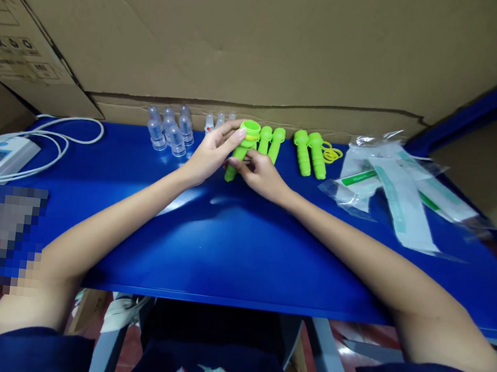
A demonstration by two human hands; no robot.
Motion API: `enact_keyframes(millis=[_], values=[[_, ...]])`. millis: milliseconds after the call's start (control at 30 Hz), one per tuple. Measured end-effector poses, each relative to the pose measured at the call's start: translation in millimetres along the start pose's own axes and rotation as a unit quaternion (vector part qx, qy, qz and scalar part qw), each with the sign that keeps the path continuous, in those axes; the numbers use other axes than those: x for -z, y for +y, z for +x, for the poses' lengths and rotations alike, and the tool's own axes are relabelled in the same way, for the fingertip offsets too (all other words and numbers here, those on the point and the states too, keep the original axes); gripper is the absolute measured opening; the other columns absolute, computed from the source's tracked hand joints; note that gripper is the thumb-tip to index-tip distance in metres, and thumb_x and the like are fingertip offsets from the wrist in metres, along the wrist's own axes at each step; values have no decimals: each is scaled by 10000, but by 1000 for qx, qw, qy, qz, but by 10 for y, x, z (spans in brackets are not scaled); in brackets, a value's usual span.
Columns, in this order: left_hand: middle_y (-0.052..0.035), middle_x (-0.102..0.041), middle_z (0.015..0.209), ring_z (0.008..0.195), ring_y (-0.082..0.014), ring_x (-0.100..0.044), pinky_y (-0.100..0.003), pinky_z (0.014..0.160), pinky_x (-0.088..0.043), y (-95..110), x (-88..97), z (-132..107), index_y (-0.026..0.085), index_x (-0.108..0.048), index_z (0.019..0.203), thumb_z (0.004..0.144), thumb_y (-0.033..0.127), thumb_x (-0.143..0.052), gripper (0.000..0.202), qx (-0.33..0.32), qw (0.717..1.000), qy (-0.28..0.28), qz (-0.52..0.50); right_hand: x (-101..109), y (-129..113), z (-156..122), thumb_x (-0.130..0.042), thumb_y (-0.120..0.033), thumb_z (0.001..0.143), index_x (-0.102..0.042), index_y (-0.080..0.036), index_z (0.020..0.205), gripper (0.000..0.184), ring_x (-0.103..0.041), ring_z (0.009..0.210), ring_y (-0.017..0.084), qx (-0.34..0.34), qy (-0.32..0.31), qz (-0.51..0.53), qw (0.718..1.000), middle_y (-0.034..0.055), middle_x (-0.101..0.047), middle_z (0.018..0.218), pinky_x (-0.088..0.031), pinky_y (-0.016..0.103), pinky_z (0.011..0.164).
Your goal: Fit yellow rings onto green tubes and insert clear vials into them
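Both my hands meet at the far middle of the blue table [233, 249]. My right hand [258, 174] grips the lower stem of a bright green plastic tube [239, 154] that has a wide round mouth. My left hand [211, 153] holds the upper part, fingers reaching to the yellow ring around its neck. Two more green tubes [271, 143] lie just behind, and another pair [310, 153] lies to the right beside loose yellow rings [332, 154].
Several clear vials [169, 130] stand at the back left, small capped ones [218, 120] beside them. Clear plastic pouches [390, 186] lie at the right. A white device with cable [7, 155] sits at the left. Cardboard boxes [255, 39] wall off the back.
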State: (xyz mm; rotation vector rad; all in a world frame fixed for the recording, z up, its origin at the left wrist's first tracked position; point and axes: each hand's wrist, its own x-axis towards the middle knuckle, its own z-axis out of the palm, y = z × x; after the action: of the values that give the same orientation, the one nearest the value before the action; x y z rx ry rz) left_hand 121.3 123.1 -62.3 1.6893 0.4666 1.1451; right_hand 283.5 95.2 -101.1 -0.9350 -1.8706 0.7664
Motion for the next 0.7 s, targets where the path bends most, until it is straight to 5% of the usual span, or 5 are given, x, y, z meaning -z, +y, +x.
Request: enact_keyframes(millis=[300,700], values=[[-140,-745,1293,1402,-317,-616,-456,1196,-470,-88,40,-10,167,-695,1189,903,760,-644,660,-9,1000,-4,23,-47,60,-34,-543,-809,939,-603,-199,910,614,-690,726,237,6,51,-47,998,103,-759,860,-557,410,715],[-128,-736,1286,1317,-275,-679,-424,1128,-511,-231,40,-50,207,-553,1328,892,726,-686,691,-1,1000,-10,-8,-3,105,0,-462,-668,1041,-512,-218,1023,453,-732,841,255,25,-17,-41,999,119,-759,959,-610,455,834]])
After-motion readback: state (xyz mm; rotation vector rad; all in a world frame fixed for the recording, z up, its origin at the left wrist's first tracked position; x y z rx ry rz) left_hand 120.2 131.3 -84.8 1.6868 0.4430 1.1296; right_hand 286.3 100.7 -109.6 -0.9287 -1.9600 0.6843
